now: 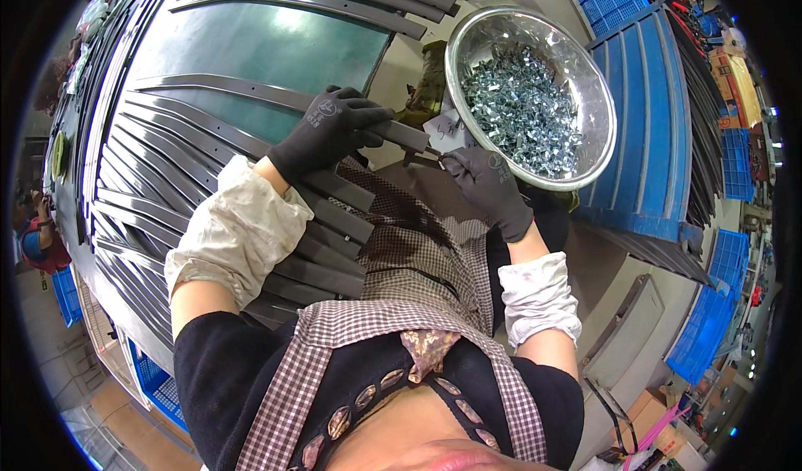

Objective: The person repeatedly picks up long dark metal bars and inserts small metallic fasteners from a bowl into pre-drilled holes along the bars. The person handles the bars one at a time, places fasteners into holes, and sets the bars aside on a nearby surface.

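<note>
Our left hand [326, 133] is wrapped round a strip [408, 136] jutting past the table [251, 41] — our right hand [489, 185], fingertips pinched, holds a small piece [432, 153] at its end, near the bowl [574, 52].

Through the remote feed I see the left grip [326, 129] and right grip [489, 183] gloved in charcoal, with small pale markings. The held strip [405, 135] is dark grey-brown, and the tabletop [251, 53] under it green. To the right I pick out a silver bowl [576, 62] and silvery clips [530, 108] (a bluish glint on them). Nearer, the apron [284, 379] is brown-and-white check, the left sleeve cover [242, 220] off-white; farther right, a panel [639, 120] shows blue.
</note>
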A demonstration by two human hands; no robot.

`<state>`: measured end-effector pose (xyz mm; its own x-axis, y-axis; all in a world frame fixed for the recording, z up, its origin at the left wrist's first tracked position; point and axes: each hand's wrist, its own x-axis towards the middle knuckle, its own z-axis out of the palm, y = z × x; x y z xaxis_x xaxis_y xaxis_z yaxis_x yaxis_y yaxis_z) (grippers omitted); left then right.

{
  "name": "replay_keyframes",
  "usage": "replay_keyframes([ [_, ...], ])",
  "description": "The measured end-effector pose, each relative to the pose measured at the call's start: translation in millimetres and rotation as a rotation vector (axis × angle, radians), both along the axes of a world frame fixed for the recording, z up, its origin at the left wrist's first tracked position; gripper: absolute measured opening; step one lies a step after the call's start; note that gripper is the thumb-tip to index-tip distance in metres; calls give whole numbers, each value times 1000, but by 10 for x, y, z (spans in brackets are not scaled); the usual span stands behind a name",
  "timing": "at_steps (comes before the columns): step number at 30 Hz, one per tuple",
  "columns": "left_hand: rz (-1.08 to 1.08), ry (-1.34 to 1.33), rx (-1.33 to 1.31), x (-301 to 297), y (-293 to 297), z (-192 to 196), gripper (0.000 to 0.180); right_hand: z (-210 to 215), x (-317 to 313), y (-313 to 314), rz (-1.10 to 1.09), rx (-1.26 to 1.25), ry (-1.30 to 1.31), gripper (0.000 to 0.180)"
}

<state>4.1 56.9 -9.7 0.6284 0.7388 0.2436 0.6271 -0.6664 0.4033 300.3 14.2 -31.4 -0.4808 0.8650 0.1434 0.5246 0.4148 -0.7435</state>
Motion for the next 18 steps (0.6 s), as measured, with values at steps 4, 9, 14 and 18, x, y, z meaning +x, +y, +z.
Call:
replay_keyframes([
  [4, -9, 9, 10, 8, -6, 10, 44, 72, 23, -47, -9, 32, -42, 28],
  [9, -15, 3, 9, 6, -4, 2, 45, 32, -22, -60, -33, 227, -83, 26],
  [14, -11, 9, 31, 4, -10, -16, 42, 125, -282, -49, -54, 146, -370, 24],
  [18, -76, 69, 100, 23, -74, 71, 37, -47, -85, -67, 19, 149, -318, 28],
])
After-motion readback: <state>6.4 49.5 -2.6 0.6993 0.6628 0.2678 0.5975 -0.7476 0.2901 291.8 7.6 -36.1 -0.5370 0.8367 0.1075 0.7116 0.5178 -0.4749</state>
